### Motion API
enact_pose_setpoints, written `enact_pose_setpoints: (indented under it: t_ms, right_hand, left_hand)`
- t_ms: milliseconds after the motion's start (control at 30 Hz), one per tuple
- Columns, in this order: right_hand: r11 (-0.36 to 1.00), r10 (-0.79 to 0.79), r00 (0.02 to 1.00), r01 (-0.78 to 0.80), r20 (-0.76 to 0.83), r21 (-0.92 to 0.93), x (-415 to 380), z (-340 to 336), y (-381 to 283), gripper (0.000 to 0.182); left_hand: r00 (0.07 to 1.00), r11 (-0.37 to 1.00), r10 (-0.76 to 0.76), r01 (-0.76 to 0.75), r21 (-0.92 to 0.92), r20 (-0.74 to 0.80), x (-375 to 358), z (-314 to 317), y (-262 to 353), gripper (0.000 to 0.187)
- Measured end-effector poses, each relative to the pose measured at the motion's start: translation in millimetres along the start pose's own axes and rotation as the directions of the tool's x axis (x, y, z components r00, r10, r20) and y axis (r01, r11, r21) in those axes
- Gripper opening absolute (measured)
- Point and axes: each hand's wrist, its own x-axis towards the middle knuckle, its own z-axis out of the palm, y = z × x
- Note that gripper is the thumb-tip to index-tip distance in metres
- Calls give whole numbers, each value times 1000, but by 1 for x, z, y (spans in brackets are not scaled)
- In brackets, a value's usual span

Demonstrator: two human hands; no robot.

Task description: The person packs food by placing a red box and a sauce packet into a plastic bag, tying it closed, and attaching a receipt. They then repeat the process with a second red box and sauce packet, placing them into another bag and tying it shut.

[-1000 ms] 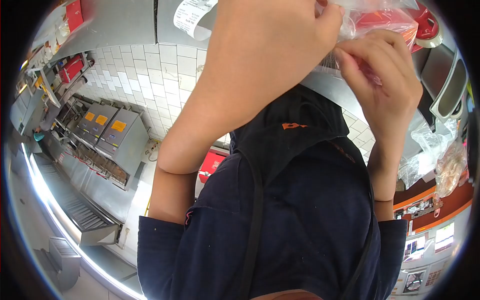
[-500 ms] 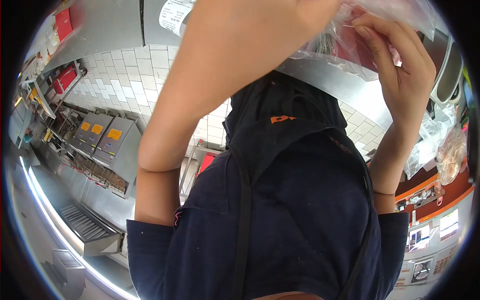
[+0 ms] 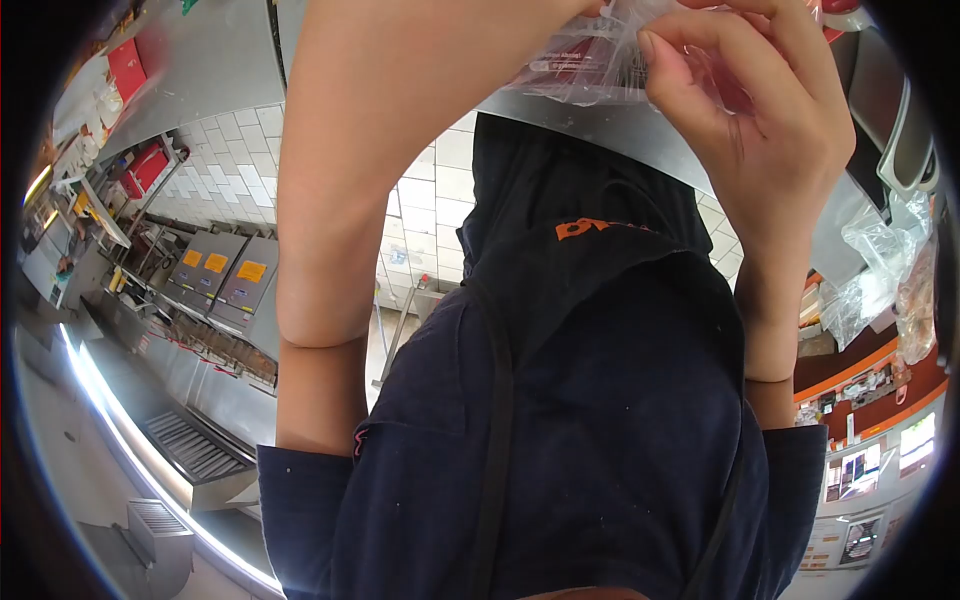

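Observation:
At the top edge, a clear plastic bag [image 3: 600, 80] with small white print bunches up, and something red shows through it. My right hand [image 3: 765, 90] grips the bag's film, with thumb and forefinger curled close together. My left forearm reaches across from the left, and only the base of my left hand [image 3: 540, 22] shows beside the bag; its fingers are cut off by the frame. Beneath the bag runs the edge of a steel counter [image 3: 600, 127].
More crumpled clear plastic [image 3: 865, 270] hangs at the right, above an orange-edged shelf [image 3: 850, 378]. Grey metal units with orange labels [image 3: 215, 265] stand at the left on a white tiled floor [image 3: 425, 215]. My dark apron [image 3: 580, 180] faces the counter.
Both hands have shifted up and left in view, and most of my left hand has left the frame. My right hand still pinches the plastic. The printed part of the bag now shows.

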Motion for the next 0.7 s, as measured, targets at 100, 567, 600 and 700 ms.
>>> enact_pose_setpoints:
  t_ms: [100, 567, 600, 700]
  right_hand:
    - [982, -168, 985, 164, -40, -89, -1, 4, 9, 12]
    - [973, -167, 986, 161, -20, -165, 3, 8, 9, 15]
    - [972, -195, 980, 186, -48, -140, 3, 9, 10, 16]
    - [989, -18, 999, 22, 31, -148, -6, 8, 12, 20]
  left_hand:
    - [1000, 999, -1, 1, 36, -7, 2, 0, 0, 15]
    - [999, 999, -7, 8, 36, -39, 4, -1, 4, 14]
    - [999, 992, -30, 34, 120, -35, 3, -2, 10, 14]
    - [982, 949, 139, -97, 300, -125, -8, 9, 4, 15]
